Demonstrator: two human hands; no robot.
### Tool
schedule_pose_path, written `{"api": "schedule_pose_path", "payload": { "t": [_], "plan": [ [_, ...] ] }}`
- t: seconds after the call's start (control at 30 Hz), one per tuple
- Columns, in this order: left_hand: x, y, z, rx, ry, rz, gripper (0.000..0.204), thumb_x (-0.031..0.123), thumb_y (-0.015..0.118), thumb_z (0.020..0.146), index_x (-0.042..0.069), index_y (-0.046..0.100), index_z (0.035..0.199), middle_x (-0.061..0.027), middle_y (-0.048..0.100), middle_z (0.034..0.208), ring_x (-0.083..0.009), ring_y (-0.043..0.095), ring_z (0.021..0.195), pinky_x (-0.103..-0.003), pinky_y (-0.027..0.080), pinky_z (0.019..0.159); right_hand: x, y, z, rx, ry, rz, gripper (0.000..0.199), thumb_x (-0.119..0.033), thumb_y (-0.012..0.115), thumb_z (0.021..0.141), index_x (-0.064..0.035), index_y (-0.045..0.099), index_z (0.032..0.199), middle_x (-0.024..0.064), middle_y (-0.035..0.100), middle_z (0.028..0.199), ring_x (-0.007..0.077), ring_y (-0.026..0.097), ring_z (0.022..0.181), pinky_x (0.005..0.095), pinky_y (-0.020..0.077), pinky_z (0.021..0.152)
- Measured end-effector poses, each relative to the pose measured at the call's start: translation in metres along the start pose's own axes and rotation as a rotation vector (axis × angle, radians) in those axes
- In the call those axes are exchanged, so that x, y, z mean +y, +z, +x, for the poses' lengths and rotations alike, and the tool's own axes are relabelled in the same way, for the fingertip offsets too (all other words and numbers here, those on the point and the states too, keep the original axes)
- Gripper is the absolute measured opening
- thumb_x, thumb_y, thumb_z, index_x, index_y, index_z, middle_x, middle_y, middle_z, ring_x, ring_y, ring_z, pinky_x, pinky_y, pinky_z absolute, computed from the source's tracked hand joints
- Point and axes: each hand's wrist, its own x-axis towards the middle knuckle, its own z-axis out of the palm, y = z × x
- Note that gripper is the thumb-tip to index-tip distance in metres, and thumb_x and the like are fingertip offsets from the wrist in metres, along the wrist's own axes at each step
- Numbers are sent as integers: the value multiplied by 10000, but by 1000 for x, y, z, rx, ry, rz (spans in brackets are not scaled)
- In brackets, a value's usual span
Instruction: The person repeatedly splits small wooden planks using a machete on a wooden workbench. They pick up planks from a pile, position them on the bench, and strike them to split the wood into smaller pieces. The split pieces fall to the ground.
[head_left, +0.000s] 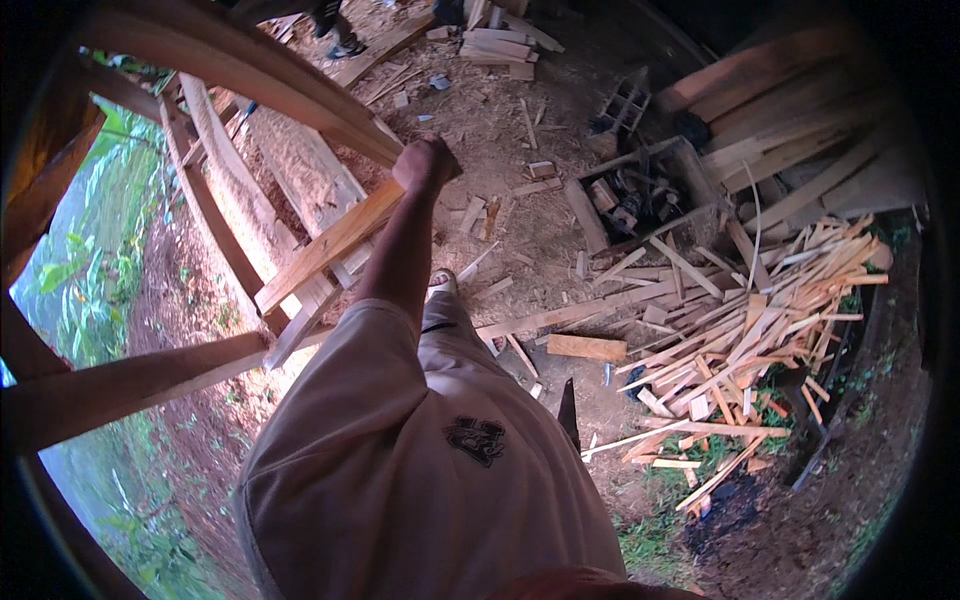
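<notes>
My left arm reaches forward from a light short sleeve. My left hand is closed in a fist around the far end of a short wooden board, which slants down to the left. Just beyond the fist, a long thick beam comes in from the upper left and ends close to my knuckles. My right hand is out of view. A dark pointed blade sticks out past the right side of my shirt; whatever holds it is hidden.
A timber frame borders a green slope at left. Offcuts lie in a large heap at right, near a wooden box of dark scraps. Stacked boards lean behind it. Another person's foot shows at the top.
</notes>
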Motion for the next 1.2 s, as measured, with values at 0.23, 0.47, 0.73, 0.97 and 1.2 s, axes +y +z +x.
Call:
{"api": "schedule_pose_path", "payload": {
  "t": [0.23, 0.47, 0.73, 0.97, 1.2],
  "plan": [
    [-7, 12, 12, 15, -13, -90, 586, 470, 421, 987, 17, 790, 1022, -214, 762, 1066, -371, 738, 1044, -474, 556, 907, -8, -1, 10, -44, -64, -49, 243, -220, 699, 950, -2, 642, 858, 34, 550, 603, 131, 531, 536, 336, 375, 495],
    [-10, 10, 12, 1, -14, -156, 567, 457, 418, 986, 38, 798, 1025, -205, 763, 1076, -361, 739, 1045, -461, 550, 901, -15, -1, 13, -64, -96, -71, 252, -227, 705, 950, 2, 644, 863, 39, 548, 598, 139, 537, 538, 342, 384, 498],
    [-10, 10, 15, -16, -9, -147, 561, 449, 424, 990, 32, 795, 1043, -202, 762, 1088, -369, 736, 1052, -453, 552, 899, -21, 0, 14, -64, -119, -83, 263, -235, 711, 950, 6, 645, 868, 44, 546, 593, 148, 545, 540, 349, 395, 503],
    [-54, 2, 47, 92, 136, -318, 565, 504, 492, 997, -7, 734, 999, -267, 738, 1000, -441, 712, 990, -539, 528, 934, -33, 2, 17, -74, -150, -87, 273, -242, 717, 950, 9, 646, 872, 48, 544, 588, 157, 551, 541, 355, 404, 506],
    [-183, -24, 37, 358, 471, -151, 300, 332, 578, 992, 86, 706, 1108, -190, 684, 1214, -397, 587, 1246, -517, 450, 1068, -86, 1, 24, -105, -246, -44, 283, -249, 722, 950, 13, 647, 876, 52, 542, 583, 165, 558, 543, 361, 413, 510]
  ]
}}
